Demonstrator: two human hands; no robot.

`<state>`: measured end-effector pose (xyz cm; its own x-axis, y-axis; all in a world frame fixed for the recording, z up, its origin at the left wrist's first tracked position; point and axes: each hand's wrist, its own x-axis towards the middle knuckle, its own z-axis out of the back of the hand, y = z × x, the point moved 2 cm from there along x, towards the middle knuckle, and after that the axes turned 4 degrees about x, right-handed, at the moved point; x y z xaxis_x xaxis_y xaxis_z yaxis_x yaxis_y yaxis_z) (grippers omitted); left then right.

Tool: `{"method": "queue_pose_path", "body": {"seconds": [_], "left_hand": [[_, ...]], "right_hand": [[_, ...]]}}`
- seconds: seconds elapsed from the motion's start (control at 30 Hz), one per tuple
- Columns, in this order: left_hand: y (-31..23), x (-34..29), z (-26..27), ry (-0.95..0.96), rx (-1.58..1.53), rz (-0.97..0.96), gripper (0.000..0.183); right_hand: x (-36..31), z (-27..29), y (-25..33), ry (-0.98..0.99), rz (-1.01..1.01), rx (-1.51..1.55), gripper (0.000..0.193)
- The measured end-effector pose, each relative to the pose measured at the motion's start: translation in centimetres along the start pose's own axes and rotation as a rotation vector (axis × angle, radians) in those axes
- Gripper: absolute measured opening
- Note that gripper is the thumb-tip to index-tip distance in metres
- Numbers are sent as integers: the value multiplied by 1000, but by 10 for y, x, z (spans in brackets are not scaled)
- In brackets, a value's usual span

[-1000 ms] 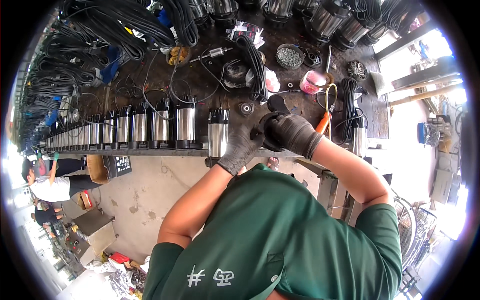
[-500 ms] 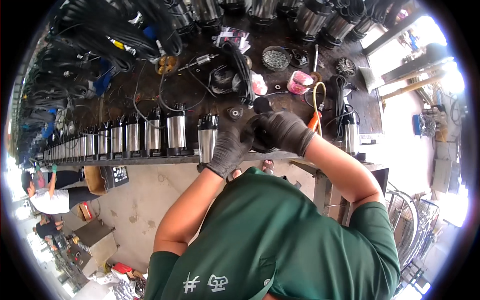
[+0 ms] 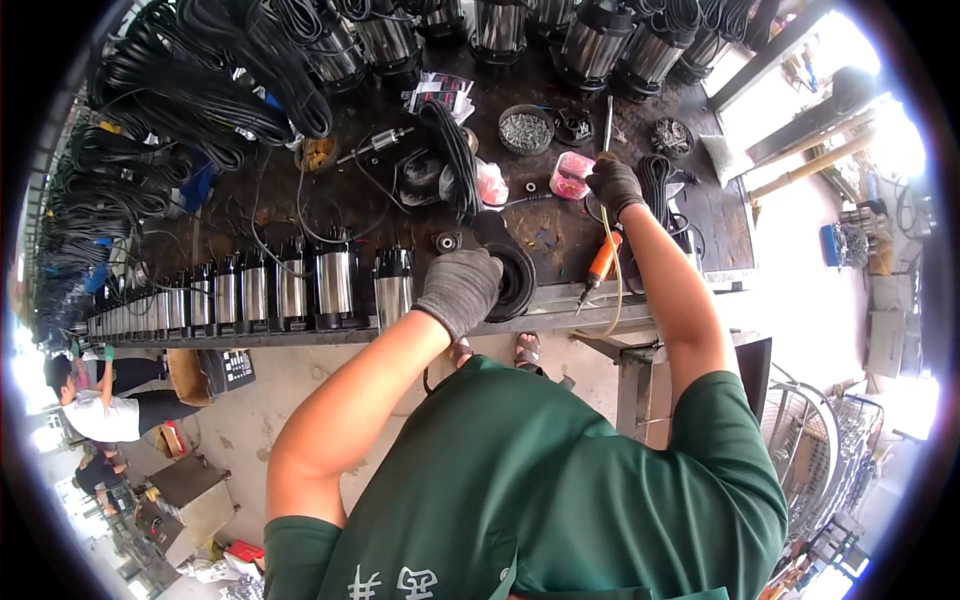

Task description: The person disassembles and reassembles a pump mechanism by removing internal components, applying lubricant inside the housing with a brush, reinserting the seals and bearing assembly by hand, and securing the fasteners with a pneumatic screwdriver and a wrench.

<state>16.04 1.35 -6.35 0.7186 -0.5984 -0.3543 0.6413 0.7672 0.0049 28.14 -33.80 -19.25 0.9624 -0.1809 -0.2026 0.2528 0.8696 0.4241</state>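
My left hand [image 3: 460, 288], in a dark grey work glove, is closed on a black round pump housing [image 3: 517, 282] with a short outlet arm at its top. This part is held at the table's front edge. My right hand [image 3: 614, 186], gloved too, is at the right side of a tub of pink paste [image 3: 571, 175], its fingers curled. What those fingers hold, if anything, is hidden. Below that hand hangs an orange power screwdriver [image 3: 602, 258], tip downward, beside a pale yellow hose [image 3: 622, 290]. A steel pump body [image 3: 394, 290] stands left of my left hand.
A row of steel pump bodies [image 3: 335, 280] lines the front edge to the left. Coiled black cables [image 3: 200, 90] and finished pumps [image 3: 592, 50] fill the back. A bowl of screws [image 3: 525, 130] stands behind the tub. Another person [image 3: 100, 412] works at far left.
My right hand has left the black pump housing and moved right and away to the paste tub. My left hand keeps the housing, now more exposed. The orange screwdriver shows fully.
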Motion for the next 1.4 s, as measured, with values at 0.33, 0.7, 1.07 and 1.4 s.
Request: {"method": "queue_pose_path", "body": {"seconds": [0.33, 0.7, 1.07, 1.4], "left_hand": [[0, -1, 9, -12, -140, 79, 28], [5, -7, 4, -69, -199, 88, 27], [3, -3, 7, -20, -211, 97, 28], [9, -10, 4, -148, -465, 97, 31]], "right_hand": [[30, -30, -12, 28, 28, 150, 31], [8, -11, -13, 75, -128, 1527, 9], [9, -26, 0, -33, 671, 279, 24], [1, -35, -43, 56, 51, 1645, 20]]}}
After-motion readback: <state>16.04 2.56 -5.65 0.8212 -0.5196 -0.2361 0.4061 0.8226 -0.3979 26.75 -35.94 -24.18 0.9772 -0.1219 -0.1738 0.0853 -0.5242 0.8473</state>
